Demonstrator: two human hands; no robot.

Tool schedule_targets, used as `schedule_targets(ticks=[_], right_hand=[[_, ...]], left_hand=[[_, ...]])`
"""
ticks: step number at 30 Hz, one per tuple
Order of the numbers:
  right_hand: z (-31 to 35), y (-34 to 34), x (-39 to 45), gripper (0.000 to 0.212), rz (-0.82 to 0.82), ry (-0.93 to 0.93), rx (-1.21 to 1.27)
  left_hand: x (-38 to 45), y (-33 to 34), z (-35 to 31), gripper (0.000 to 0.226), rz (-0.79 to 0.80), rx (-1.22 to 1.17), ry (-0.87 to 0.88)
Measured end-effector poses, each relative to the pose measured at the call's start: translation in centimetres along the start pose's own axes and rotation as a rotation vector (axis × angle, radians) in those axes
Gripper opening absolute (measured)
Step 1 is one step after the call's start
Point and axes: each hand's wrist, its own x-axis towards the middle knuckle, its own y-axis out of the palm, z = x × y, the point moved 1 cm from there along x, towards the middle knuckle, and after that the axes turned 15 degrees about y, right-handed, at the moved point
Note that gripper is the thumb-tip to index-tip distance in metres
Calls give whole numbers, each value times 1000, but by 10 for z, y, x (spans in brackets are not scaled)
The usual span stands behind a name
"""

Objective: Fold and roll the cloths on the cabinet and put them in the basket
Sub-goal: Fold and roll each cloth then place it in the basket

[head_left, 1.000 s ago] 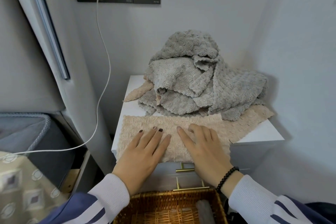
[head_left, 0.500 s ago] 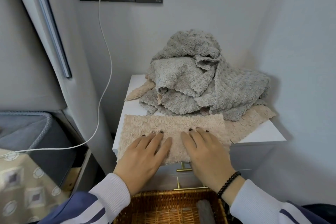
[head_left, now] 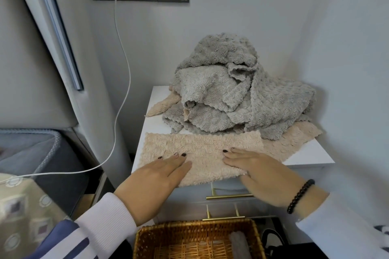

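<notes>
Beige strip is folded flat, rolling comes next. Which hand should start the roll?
Probably left. The left hand lies flat near the folded beige cloth's free left end; the right hand is nearer the end crowded by the grey cloth pile. Marginal.

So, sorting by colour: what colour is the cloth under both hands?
Beige folded cloth, clearest in the head view.

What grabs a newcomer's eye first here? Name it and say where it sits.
The heap of grey cloths piled at the back of the white cabinet draws the eye first. In front of it, the left hand and right hand press flat on a folded beige cloth at the cabinet's front edge. Below, a wicker basket already holds a rolled grey cloth.
</notes>
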Motion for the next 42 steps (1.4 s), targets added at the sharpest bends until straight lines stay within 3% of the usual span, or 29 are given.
schedule_targets(ticks=[3, 9, 13, 17, 21, 24, 27, 31, 36, 39, 42], right_hand=[[-11, -10, 3, 44, 89, 92, 187], [-30, -22, 3, 28, -46, 180, 452], [-33, -34, 5, 11, -246, 211, 649], [-35, -37, 8, 1, -382, 299, 892], [-32, -41, 5, 27, -557, 341, 981], [-27, -47, 0, 35, -651, 331, 1053], [-23, -46, 0, 52, -694, 343, 985], [-26, -30, 14, 46, -607, 477, 889], [-30, -23, 26, 52, -604, 557, 861], [-24, -27, 26, 39, -559, 551, 872], [-8, -36, 22, 26, -432, 471, 1086]], left_hand=[[-2, -3, 3, 90, -20, -47, -9], [0, -6, 6, 78, -93, -47, -51], [-7, -14, 24, 39, -281, -410, -287], [-3, -28, 35, 25, -521, -793, -579], [2, -46, 36, 13, -808, -1160, -737], [7, -58, 30, 12, -912, -1265, -776], [9, -58, 22, 13, -905, -1230, -829], [12, -36, 23, 22, -762, -1052, -1011], [17, -34, 19, 26, -751, -1112, -1055], [20, -40, 18, 28, -737, -1167, -1035], [26, -52, 11, 56, -720, -1189, -961]])
